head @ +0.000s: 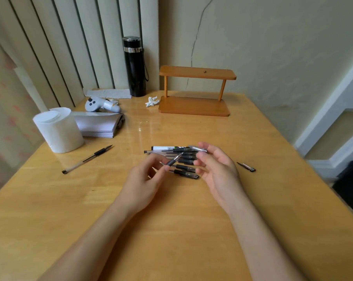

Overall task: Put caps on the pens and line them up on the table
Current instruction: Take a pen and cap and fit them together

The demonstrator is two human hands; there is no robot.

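Left hand pinches an uncapped pen by its dark grip, tip raised toward the right hand, whose fingertips pinch a clear cap. Beneath both, capped pens lie in a row on the wooden surface. One bare pen rests far left (a loose cap far right). The black flask stands closed; contents unseen.

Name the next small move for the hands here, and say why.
Probably bring the cap in the right hand onto the bare tip of the pen held by the left hand and press it on. The tip points toward the cap, a small gap apart, above the row of pens on the table.
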